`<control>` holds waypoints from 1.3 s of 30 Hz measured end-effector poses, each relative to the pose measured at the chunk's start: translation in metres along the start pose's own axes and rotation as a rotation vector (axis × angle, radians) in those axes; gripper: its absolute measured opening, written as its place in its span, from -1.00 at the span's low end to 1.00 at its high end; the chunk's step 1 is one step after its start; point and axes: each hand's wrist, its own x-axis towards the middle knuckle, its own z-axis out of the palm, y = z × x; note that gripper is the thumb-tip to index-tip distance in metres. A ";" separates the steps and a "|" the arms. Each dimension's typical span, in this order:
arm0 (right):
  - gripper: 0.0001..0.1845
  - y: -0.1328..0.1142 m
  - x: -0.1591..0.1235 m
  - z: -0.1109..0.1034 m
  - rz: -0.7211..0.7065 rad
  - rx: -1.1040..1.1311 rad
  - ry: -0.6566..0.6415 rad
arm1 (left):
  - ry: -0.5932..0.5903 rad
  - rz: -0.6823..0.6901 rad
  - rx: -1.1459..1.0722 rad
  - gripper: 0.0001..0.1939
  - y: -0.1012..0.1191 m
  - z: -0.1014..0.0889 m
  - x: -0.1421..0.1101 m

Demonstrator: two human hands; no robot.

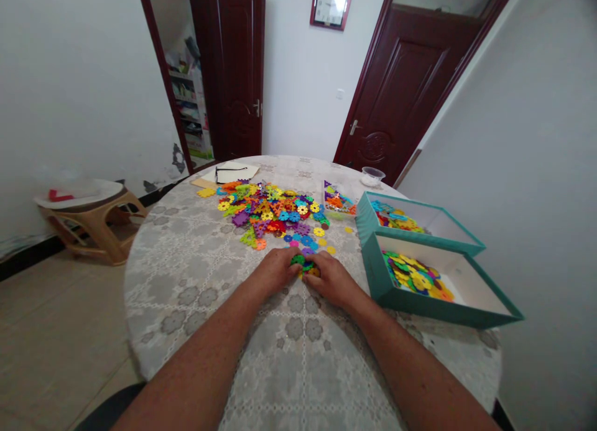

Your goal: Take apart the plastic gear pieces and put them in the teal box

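Both my hands meet at the middle of the table, around a small cluster of green, yellow and brown notched plastic discs (306,266). My left hand (278,267) has its fingers curled against the cluster's left side, near a green disc. From the right, my right hand (330,277) closes thumb and fingers on the same cluster, by a brown disc. The fingers partly hide the discs, so how they are joined cannot be made out. Just beyond my hands spreads a large heap of colourful notched pieces (275,210), some round, some triangular or square.
Two teal boxes stand at the right; the nearer box (420,303) holds mostly yellow and green discs, the farther box (448,214) mixed pieces. Behind the heap are a clear tray (338,212), glasses (217,175) on paper and a clear bowl (373,176). A stool (93,232) stands left.
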 end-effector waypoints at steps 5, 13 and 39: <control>-0.77 0.002 -0.002 0.001 -0.035 -0.022 0.003 | 0.080 -0.025 -0.102 -0.74 -0.002 -0.002 -0.001; -0.73 0.005 -0.008 0.003 -0.064 0.078 0.085 | 0.159 -0.293 -0.434 -0.63 0.000 -0.010 0.002; -0.65 0.081 -0.059 -0.135 0.447 -0.707 0.435 | 0.112 -0.426 -1.202 -0.57 -0.002 -0.006 0.003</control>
